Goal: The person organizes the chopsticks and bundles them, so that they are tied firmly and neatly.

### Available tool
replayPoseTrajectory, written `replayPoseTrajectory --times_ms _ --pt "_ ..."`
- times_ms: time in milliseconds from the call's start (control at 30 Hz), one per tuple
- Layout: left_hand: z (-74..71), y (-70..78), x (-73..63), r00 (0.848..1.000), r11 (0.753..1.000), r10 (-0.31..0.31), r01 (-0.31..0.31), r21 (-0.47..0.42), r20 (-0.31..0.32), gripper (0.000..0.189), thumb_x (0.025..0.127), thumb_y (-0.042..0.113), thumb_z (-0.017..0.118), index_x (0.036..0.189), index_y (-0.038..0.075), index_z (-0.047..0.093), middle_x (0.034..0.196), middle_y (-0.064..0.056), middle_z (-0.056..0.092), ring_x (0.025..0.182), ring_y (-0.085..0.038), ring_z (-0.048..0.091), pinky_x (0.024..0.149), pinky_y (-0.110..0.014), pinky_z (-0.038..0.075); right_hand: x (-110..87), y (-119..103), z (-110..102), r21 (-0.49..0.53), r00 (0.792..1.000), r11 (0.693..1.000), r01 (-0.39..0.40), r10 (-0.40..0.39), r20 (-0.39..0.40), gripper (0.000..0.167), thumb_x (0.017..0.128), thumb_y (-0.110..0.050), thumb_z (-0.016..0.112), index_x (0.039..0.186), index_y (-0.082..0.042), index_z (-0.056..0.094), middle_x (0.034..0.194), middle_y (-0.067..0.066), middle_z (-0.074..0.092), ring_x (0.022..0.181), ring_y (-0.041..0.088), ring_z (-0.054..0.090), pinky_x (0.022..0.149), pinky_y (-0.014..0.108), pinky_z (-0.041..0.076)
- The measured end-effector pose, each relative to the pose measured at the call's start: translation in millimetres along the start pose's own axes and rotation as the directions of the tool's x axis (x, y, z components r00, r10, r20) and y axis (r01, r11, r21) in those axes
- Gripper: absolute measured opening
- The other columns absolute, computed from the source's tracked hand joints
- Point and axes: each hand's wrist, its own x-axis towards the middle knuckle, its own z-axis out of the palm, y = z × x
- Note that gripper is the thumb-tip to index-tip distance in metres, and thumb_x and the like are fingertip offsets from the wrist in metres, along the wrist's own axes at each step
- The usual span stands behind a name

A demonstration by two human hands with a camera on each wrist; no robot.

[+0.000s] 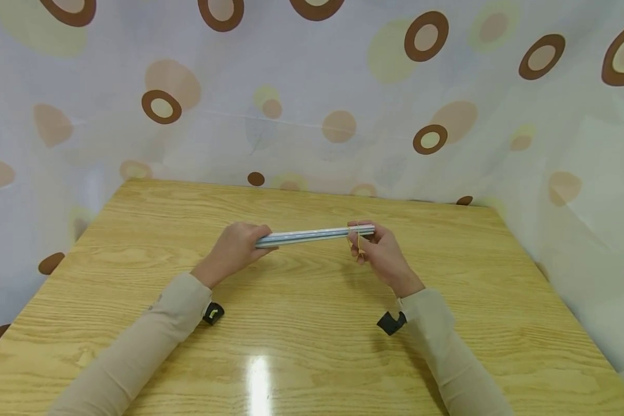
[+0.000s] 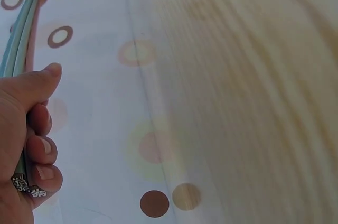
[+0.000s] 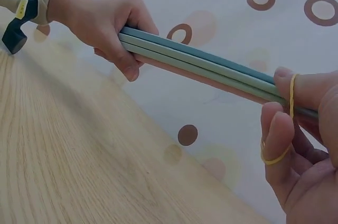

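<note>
1. Sticks (image 1: 312,234), bundled, held above the table (image 1: 301,323), running from nine to three o'clock
2. Left hand (image 1: 236,248) grips their nine-o'clock end
3. Right hand (image 1: 385,254) pinches the three-o'clock end, yellow band (image 3: 292,94) stretched over thumb and fingers

Room lies above the surface (image 1: 301,318) between the sleeves (image 1: 135,349); ahead, the stick bundle (image 1: 312,234) (held crosswise from left grip (image 1: 236,247) to right grip (image 1: 385,254)) bars the way, and patterned cloth (image 1: 208,144) walls the far side.

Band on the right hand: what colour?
The band is yellow; clearest in the right wrist view.
</note>
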Motion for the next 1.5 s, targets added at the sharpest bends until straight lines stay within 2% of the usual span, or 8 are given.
replayPoseTrajectory --times_ms 333,467,733,900,1033,1267,1333,1500 --pt "0.4 12.4 3.9 0.992 0.991 -0.120 0.122 -0.055 0.043 0.019 0.079 0.019 0.080 0.080 0.006 0.066 0.065 -0.002 0.066 0.051 -0.007 0.047 0.051 -0.026 0.045 -0.2 2 -6 0.144 0.982 0.981 0.129 -0.147 0.118 0.021 0.099 -0.001 0.046 0.103 -0.018 0.057 0.082 -0.001 0.059 0.066 0.008 0.053 0.059 0.021 0.041" --pt "1.1 15.5 4.8 0.985 0.980 -0.167 0.171 -0.099 0.041 0.017 0.080 0.019 0.079 0.082 0.006 0.068 0.066 -0.003 0.066 0.051 -0.007 0.046 0.051 -0.025 0.043 -1.3 -1 -4 0.180 0.981 0.974 0.138 -0.159 0.109 0.019 0.100 -0.001 0.040 0.104 -0.015 0.053 0.084 0.001 0.057 0.064 0.008 0.049 0.059 0.023 0.036" --pt "8.1 25.0 4.7 0.939 0.912 -0.339 0.344 -0.223 0.063 0.016 0.081 0.018 0.078 0.082 0.005 0.069 0.065 -0.004 0.065 0.052 -0.008 0.047 0.053 -0.025 0.042 -7.7 -7 11 -0.011 0.976 0.982 0.189 -0.189 -0.109 0.012 0.099 0.005 0.036 0.100 -0.007 0.038 0.088 0.002 0.054 0.071 0.009 0.056 0.069 0.022 0.047" --pt "12.1 27.9 5.6 0.907 0.872 -0.414 0.420 -0.253 0.078 0.017 0.081 0.019 0.079 0.085 0.004 0.072 0.073 -0.007 0.070 0.057 -0.011 0.055 0.056 -0.028 0.047 -6.6 -4 23 -0.189 0.970 0.961 0.202 -0.223 -0.097 0.020 0.097 0.009 0.035 0.113 0.007 0.047 0.088 0.008 0.055 0.074 0.010 0.059 0.071 0.023 0.050" --pt "12.7 31.0 7.6 0.879 0.832 -0.460 0.476 -0.284 0.125 0.017 0.081 0.020 0.078 0.083 0.004 0.072 0.070 -0.006 0.068 0.054 -0.011 0.051 0.053 -0.025 0.043 -4.9 0 26 -0.387 0.954 0.888 0.248 -0.294 -0.064 0.027 0.095 0.012 0.035 0.103 0.009 0.061 0.086 0.020 0.059 0.077 0.024 0.061 0.072 0.030 0.053" --pt "16.0 35.9 9.8 0.826 0.752 -0.510 0.563 -0.342 0.239 0.020 0.081 0.023 0.078 0.080 0.005 0.070 0.064 -0.002 0.059 0.052 -0.010 0.043 0.048 -0.023 0.036 -4.9 7 29 -0.630 0.897 0.675 0.384 -0.435 0.080 0.038 0.095 0.016 0.035 0.099 -0.001 0.069 0.095 0.014 0.069 0.090 0.029 0.065 0.084 0.047 0.051" --pt "16.8 36.7 10.6 0.821 0.741 -0.505 0.571 -0.352 0.269 0.021 0.081 0.024 0.078 0.076 0.006 0.068 0.062 -0.001 0.053 0.052 -0.011 0.041 0.048 -0.023 0.034 -4.6 8 27 -0.647 0.878 0.641 0.413 -0.469 0.096 0.040 0.094 0.017 0.035 0.101 -0.001 0.070 0.094 0.012 0.069 0.088 0.027 0.065 0.080 0.045 0.052" --pt "17.3 38.5 11.3 0.804 0.721 -0.501 0.592 -0.360 0.320 0.030 0.081 0.025 0.078 0.066 0.009 0.058 0.059 0.002 0.040 0.052 -0.011 0.035 0.049 -0.023 0.030 -0.7 10 23 -0.585 0.816 0.625 0.517 -0.567 0.115 0.034 0.095 0.014 0.043 0.115 0.002 0.068 0.089 0.015 0.067 0.079 0.029 0.064 0.066 0.036 0.054"
